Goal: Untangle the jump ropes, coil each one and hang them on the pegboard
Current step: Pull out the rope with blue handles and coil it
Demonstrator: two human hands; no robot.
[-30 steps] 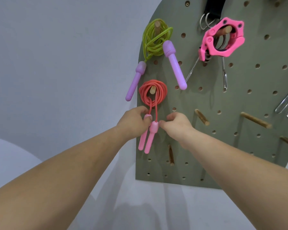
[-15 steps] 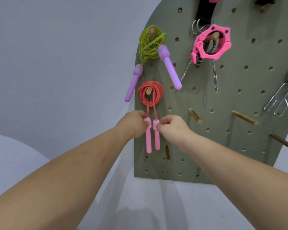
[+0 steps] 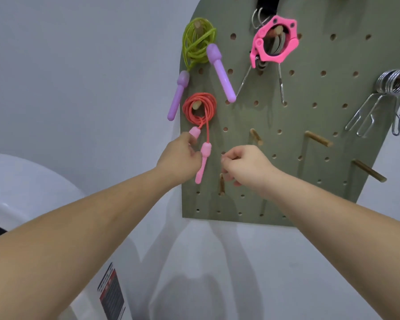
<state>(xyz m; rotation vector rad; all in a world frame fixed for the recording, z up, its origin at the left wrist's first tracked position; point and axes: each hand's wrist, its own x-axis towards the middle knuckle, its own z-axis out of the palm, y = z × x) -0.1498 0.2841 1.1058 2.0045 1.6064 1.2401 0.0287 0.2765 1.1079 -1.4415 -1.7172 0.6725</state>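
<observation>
The green rope (image 3: 198,40) hangs coiled on a top peg (image 3: 198,26) at the upper left of the grey-green pegboard (image 3: 310,158), its purple handles (image 3: 221,72) splayed outward. Just below, the red rope (image 3: 200,108) is coiled on a second peg (image 3: 196,104). Its lower pink handle (image 3: 202,165) dangles on the cord, and the left hand (image 3: 179,158) grips the upper pink handle (image 3: 195,132).

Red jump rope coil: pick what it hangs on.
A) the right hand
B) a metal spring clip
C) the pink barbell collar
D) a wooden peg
D: the red jump rope coil loops round a wooden peg on the green pegboard, below the green jump rope.
</observation>
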